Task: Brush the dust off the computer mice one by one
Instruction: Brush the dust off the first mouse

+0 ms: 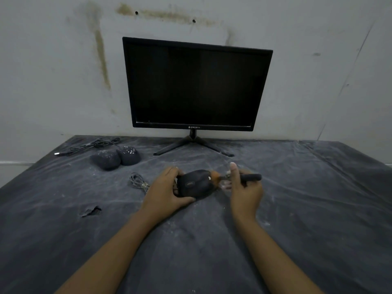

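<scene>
A black computer mouse (194, 183) rests on the dark dusty table cover at the centre, and my left hand (166, 193) grips it from the left side. My right hand (244, 187) holds a small brush (250, 177) with a dark handle, its orange bristles (214, 177) touching the mouse's right end. Two more dust-speckled mice (105, 159) (129, 155) lie side by side at the back left, away from both hands. A coiled grey cable (139, 181) lies just left of my left hand.
A black monitor (197, 83) on a spread-leg stand (193, 144) stands against the stained wall at the back. Loose black cables with a USB plug (89, 145) lie at the back left. A small tear (91, 211) marks the grey cover (297, 209) at the left.
</scene>
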